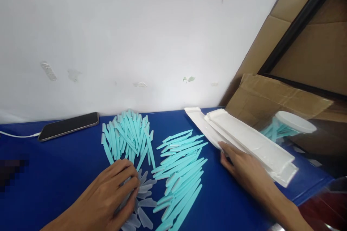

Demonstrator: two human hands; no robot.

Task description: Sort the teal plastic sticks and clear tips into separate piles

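Evidently, the clear caps (pixel 145 218) lie around and beneath your left hand (pixel 114 191), handy for its curled fingers; what those pinch, I cannot tell. Your right hand (pixel 241 162) touches a white sleeve (pixel 204 128), its grip unclear. Between them, turquoise sticks (pixel 180 173) lie roughly aligned on the table (pixel 230 202), presumably for easy picking.

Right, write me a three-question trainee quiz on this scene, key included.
1. What colour is the tabletop? (a) red (b) blue (c) yellow
2. True or false: the phone lies to the left of both piles of turquoise sticks.
3. What is each hand touching?

Key:
1. b
2. True
3. Left hand: translucent pieces; right hand: white packets.
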